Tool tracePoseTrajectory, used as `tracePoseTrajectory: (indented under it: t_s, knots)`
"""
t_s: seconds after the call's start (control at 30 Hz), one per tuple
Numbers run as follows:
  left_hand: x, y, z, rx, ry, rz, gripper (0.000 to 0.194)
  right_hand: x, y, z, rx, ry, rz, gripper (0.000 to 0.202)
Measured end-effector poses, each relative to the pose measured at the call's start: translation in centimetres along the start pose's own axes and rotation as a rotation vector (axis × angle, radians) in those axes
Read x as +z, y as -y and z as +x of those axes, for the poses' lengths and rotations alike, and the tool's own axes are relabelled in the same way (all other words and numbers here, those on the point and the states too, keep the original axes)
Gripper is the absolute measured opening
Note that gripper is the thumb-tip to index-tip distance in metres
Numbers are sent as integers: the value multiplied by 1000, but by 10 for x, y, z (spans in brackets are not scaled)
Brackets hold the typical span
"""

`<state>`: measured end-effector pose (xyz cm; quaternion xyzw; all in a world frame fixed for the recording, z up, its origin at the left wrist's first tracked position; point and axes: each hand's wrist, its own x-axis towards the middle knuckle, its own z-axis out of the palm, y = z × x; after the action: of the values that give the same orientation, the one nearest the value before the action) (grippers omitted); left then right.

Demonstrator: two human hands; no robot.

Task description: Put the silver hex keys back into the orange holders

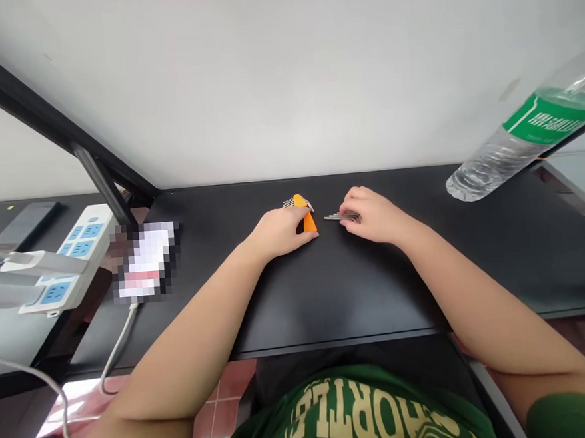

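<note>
Over the middle of the black desk (323, 297), my left hand (278, 232) is closed around an orange plastic holder (309, 223). Several thin metal rods, which look like hex keys (288, 202), stick out at its far left side. A short gap to the right, my right hand (372, 215) pinches a small fanned bundle of metal hex keys (340, 217) between thumb and fingers. Their thin ends point left toward the holder. My palms hide part of both the holder and the bundle.
A phone (148, 262) with a blurred screen lies at the left, joined to a white cable (118, 344). Beyond the black frame post is a power strip (77, 257) with plugged-in chargers. At the right stands a water bottle (498, 158). A pale wall backs the desk.
</note>
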<state>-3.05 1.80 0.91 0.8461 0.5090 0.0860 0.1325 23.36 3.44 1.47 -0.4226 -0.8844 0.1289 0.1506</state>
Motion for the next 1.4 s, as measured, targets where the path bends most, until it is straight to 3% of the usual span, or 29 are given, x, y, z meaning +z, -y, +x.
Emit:
tracePoseTrajectory:
  t_s: [0.17, 0.33, 0.6, 1.0, 1.2, 1.4]
  knots:
    - [1, 1, 3, -14, 18, 0, 34, 4, 1, 3, 34, 122, -110, 8]
    - [0, -1, 5, -37, 22, 10, 35, 4, 1, 2, 60, 122, -123, 8]
    - [-1, 1, 3, -58, 18, -51, 55, 2, 2, 1, 47, 108, -107, 14]
    - [-1, 6, 8, -120, 54, -180, 38, -1, 4, 0, 50, 61, -82, 16]
    - [0, 1, 6, -100, -60, -326, 43, -2, 0, 1, 60, 113, -128, 11]
    - [6, 1, 5, -48, -96, -503, 47, -1, 4, 4, 108, 182, -185, 10]
